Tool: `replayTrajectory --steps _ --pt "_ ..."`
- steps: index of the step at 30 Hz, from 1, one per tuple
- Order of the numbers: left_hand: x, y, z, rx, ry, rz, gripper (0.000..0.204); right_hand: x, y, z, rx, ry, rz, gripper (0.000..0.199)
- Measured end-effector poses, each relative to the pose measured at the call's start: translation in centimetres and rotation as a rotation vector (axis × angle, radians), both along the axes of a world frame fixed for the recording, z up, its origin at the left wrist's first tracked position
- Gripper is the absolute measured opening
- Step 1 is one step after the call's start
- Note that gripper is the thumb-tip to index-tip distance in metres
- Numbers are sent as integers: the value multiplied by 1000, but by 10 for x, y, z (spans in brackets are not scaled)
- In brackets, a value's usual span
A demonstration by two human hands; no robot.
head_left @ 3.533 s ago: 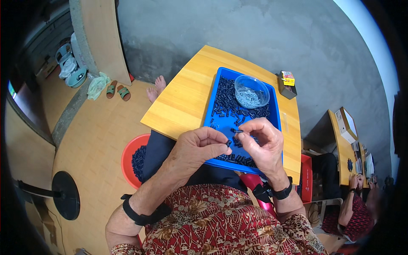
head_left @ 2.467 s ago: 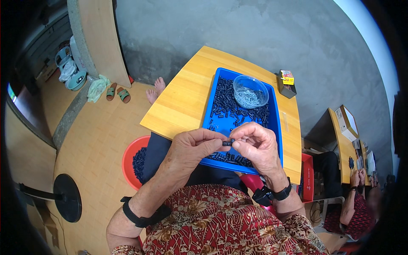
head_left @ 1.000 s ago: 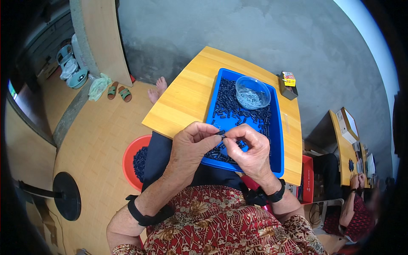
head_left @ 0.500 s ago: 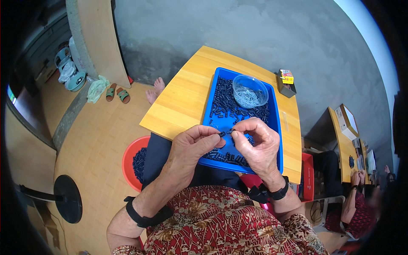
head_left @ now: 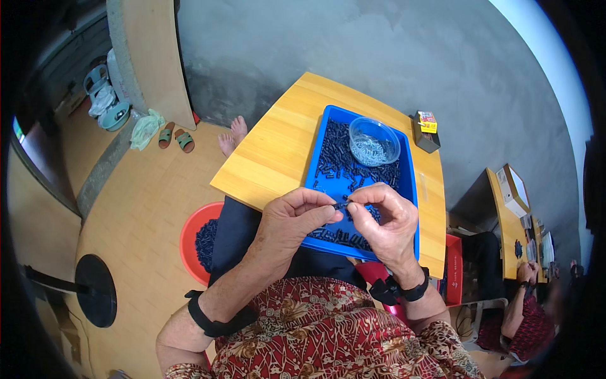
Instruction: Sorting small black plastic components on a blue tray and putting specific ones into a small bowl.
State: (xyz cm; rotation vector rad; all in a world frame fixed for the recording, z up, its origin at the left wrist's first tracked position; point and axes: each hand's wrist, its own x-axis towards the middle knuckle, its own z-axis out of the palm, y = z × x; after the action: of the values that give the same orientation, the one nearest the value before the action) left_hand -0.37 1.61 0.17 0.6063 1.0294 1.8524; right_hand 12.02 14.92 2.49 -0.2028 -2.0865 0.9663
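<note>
Left hand (head_left: pixel 295 218) and right hand (head_left: pixel 386 218) pinch one small dark piece (head_left: pixel 341 204) between fingertips (fingers curled), above the blue tray (head_left: pixel 410 189).

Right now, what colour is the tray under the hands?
Bright blue. The tray shows best in the head view, on the wooden table, filled with small dark parts.

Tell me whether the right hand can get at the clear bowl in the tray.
Probably yes. The right hand pinches a small dark part with the left hand over the tray, and only loose parts lie between it and the bowl.
</note>
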Motion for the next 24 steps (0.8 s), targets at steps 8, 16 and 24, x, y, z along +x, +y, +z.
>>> replayTrajectory --steps 8,16,24 --pt "-1 1 -4 33 91 17 14 0 -3 8 367 40 -25 14" --pt "-2 0 -5 -17 169 20 16 -4 -3 -4 330 56 -26 15" --pt "-3 1 -8 8 73 0 17 -3 -10 -11 186 46 -47 14"
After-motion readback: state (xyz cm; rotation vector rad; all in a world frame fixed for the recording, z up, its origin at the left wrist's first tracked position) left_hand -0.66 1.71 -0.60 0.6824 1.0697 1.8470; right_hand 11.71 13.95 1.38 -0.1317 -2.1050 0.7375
